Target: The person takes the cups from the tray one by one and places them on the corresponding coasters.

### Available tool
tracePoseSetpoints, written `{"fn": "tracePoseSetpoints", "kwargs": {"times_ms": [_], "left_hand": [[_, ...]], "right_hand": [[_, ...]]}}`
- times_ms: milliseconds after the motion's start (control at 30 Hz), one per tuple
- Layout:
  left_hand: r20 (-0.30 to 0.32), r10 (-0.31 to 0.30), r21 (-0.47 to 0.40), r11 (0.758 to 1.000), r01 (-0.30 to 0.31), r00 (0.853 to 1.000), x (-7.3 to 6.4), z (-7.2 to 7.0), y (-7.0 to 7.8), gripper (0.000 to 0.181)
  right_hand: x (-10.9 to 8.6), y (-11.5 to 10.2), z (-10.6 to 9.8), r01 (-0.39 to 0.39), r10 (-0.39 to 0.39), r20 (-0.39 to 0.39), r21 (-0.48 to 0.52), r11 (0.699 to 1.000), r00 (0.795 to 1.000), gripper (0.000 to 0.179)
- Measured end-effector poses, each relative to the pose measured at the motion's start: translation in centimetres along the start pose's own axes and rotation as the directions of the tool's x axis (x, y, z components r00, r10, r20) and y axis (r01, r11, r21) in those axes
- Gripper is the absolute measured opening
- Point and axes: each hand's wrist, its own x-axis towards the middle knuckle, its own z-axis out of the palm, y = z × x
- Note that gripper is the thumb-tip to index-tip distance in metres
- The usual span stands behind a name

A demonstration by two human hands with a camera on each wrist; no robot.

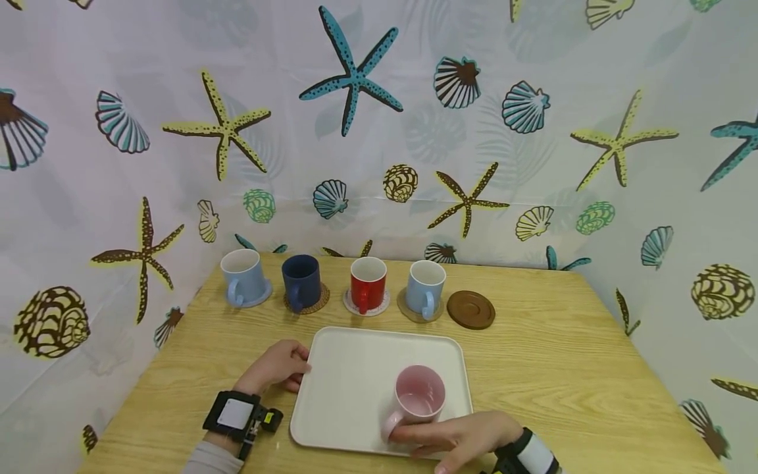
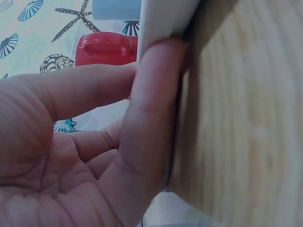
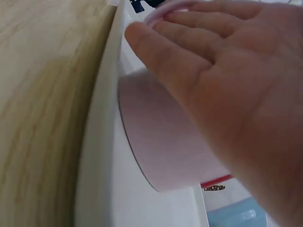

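A pink mug (image 1: 417, 395) stands upright on the white tray (image 1: 343, 368), near its front right, handle toward the front left. My right hand (image 1: 458, 434) lies along the mug's near side, fingers extended at the handle and thumb apart. In the right wrist view, the straight fingers (image 3: 175, 56) pass beside the pink mug (image 3: 161, 132) and reach its handle. My left hand (image 1: 278, 368) is at the tray's left edge. The left wrist view shows its fingers (image 2: 151, 104) pinching the tray rim (image 2: 165, 21).
Along the back stand a light blue mug (image 1: 244, 276), a navy mug (image 1: 301, 282), a red mug (image 1: 368, 283) and another light blue mug (image 1: 425, 288), each on a coaster. Right of them lies a brown coaster (image 1: 470, 309). A patterned cloth (image 1: 379, 164) hangs behind the wooden table (image 1: 562, 368).
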Motion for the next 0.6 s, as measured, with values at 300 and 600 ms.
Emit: {"fn": "tracePoseSetpoints", "kwargs": {"times_ms": [300, 600], "left_hand": [[0.007, -0.006, 0.007, 1.0, 0.006, 1.0, -0.3, 0.0, 0.1, 0.021], [-0.001, -0.008, 0.006, 1.0, 0.008, 1.0, -0.2, 0.0, 0.1, 0.021]], "right_hand": [[0.3, -0.3, 0.3, -0.029, 0.023, -0.123, -0.048, 0.998, 0.992, 0.062], [-1.9, -0.3, -0.3, -0.028, 0.011, -0.288, -0.056, 0.998, 0.958, 0.033]]}}
